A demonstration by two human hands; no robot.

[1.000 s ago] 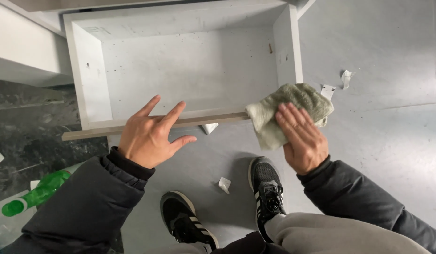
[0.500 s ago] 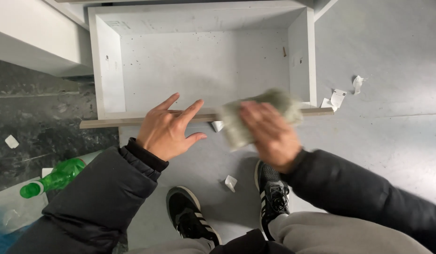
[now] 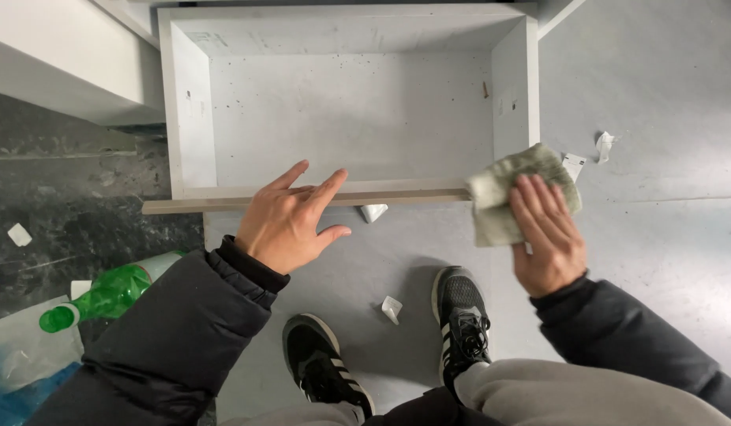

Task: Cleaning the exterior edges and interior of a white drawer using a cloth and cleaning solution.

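Right hand (image 3: 545, 237) pressing cloth (image 3: 514, 193) — slid back right (drawer (image 3: 302, 201) corner); left hand (image 3: 286, 221) splayed.

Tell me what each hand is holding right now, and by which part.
The right hand presses a greenish cloth flat under its fingers, at the drawer's front right corner. The left hand holds nothing; its spread fingers rest on the drawer's front edge.

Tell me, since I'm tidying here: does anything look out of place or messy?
Yes. Torn paper scraps litter the floor near the shoes and by the drawer, and a green bottle lies on its side at the left. Dark specks dot the drawer's bottom.
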